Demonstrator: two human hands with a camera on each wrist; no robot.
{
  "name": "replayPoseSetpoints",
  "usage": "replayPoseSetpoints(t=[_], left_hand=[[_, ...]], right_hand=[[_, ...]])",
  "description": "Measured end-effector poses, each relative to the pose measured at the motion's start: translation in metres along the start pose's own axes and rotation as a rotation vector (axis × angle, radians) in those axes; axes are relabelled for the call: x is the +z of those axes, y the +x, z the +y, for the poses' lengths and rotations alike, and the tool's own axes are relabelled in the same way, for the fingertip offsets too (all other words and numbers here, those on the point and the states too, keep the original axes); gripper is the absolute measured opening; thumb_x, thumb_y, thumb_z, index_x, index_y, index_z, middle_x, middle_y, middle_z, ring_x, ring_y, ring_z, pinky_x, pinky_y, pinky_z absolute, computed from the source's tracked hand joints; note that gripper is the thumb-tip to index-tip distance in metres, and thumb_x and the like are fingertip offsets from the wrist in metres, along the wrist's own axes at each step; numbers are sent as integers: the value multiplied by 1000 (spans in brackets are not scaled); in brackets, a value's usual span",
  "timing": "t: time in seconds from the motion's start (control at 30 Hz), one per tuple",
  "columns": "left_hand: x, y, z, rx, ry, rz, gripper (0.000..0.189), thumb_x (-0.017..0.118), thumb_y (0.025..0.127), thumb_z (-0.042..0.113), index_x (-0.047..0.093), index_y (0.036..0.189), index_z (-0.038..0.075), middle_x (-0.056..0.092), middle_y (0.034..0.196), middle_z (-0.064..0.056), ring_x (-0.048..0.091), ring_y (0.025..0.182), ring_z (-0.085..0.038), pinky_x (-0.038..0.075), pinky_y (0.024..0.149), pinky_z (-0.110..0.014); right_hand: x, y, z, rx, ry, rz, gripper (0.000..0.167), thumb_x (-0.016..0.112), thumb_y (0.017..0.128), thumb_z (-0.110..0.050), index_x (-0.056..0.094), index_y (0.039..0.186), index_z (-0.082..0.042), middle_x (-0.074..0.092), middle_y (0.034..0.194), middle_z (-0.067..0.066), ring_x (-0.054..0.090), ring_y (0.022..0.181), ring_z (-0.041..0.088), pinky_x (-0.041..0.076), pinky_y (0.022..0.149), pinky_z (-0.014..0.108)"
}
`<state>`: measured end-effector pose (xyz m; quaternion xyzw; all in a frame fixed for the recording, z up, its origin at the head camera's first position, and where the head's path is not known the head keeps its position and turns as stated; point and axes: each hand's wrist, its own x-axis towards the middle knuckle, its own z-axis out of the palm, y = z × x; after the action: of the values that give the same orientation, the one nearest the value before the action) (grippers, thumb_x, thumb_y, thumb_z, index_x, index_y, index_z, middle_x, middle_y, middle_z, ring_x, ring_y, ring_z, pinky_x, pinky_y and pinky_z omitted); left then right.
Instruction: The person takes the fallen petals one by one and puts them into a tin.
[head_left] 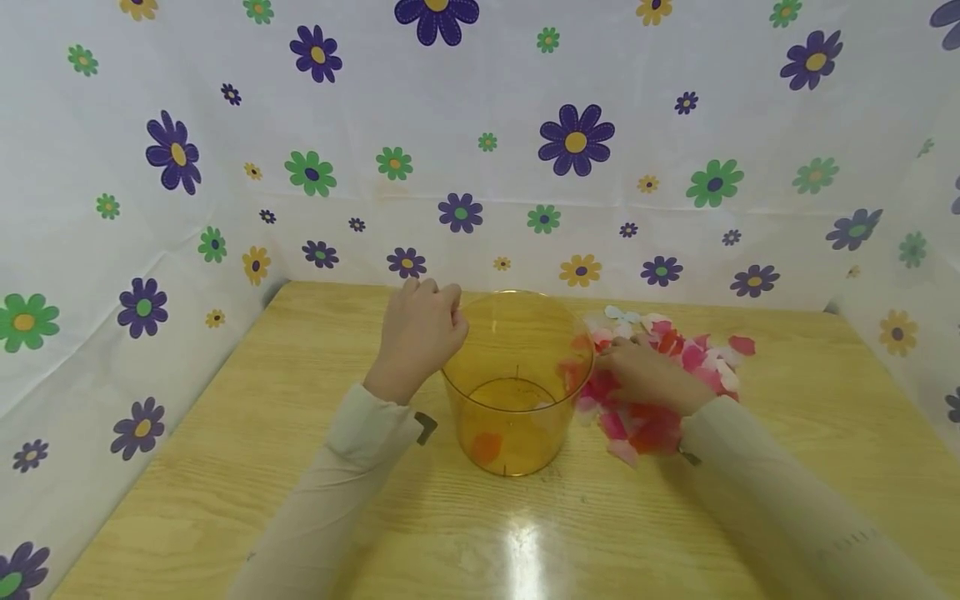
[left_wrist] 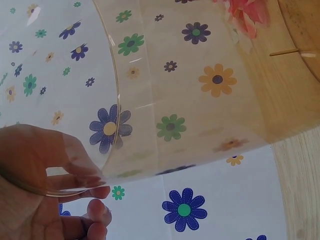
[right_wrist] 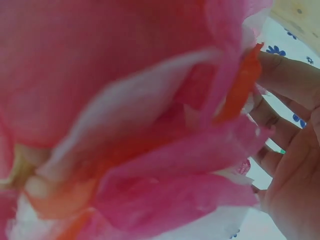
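Note:
A transparent yellow-orange bucket [head_left: 517,346] stands upright on the table, its round mouth facing up. My left hand [head_left: 422,337] grips its left rim, and the left wrist view shows the rim running between the curled fingers [left_wrist: 75,155] and thumb. An orange-red petal [head_left: 487,447] shows through the bucket's lower wall. To the right of the bucket lies a loose heap of artificial petals [head_left: 645,429] in pink, red, orange and white. My right hand [head_left: 651,375] reaches into that heap. In the right wrist view its loosely bent fingers [right_wrist: 275,125] touch petals; some fingertips are hidden behind them.
A wooden table [head_left: 285,467] carries everything. White cloth [head_left: 480,83] printed with purple, green and yellow flowers rises along the back and both sides. A few petals [head_left: 742,345] lie at the heap's right edge, and a pale bluish piece [head_left: 621,314] is behind it.

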<state>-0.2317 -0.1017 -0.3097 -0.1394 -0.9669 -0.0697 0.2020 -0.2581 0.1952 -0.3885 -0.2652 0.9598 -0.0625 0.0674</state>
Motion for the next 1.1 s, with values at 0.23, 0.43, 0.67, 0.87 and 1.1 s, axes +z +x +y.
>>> replayPoseSetpoints(t=[0.23, 0.43, 0.67, 0.87, 1.1], left_hand=[[2, 1, 0, 3, -7, 0, 10, 53, 84, 13, 56, 75, 8, 52, 68, -7, 43, 67, -24, 34, 63, -31], [2, 2, -1, 5, 6, -9, 11, 52, 84, 14, 55, 75, 8, 52, 68, -6, 43, 68, -24, 35, 63, -32], [3, 3, -2, 2, 6, -15, 11, 52, 85, 14, 56, 76, 8, 53, 69, -7, 45, 69, -25, 36, 63, -32], [1, 2, -2, -4, 8, -20, 11, 52, 85, 14, 57, 77, 8, 54, 69, -7, 45, 69, -25, 37, 64, -32], [0, 2, -2, -1, 5, -28, 11, 52, 85, 14, 56, 77, 8, 53, 69, -7, 45, 68, -24, 37, 63, -32]], right_hand=[[-4, -1, 3, 40, 104, -35, 10, 75, 77, -22, 72, 85, -27, 64, 74, -14, 54, 80, 13, 42, 86, 37], [-28, -13, 6, -1, 167, 37, 16, 76, 76, -16, 75, 92, -18, 71, 90, -4, 60, 88, 15, 52, 84, 37], [-61, -28, 3, -67, 121, 151, 16, 74, 78, -12, 74, 94, -16, 72, 93, 0, 66, 92, 20, 55, 82, 39], [-78, -30, -5, -139, 100, 222, 12, 74, 78, -10, 73, 89, -13, 68, 103, 6, 63, 100, 26, 53, 85, 42], [-83, -28, -10, -142, 119, 258, 11, 73, 78, -8, 71, 89, -11, 70, 97, 6, 65, 95, 25, 54, 83, 40]])
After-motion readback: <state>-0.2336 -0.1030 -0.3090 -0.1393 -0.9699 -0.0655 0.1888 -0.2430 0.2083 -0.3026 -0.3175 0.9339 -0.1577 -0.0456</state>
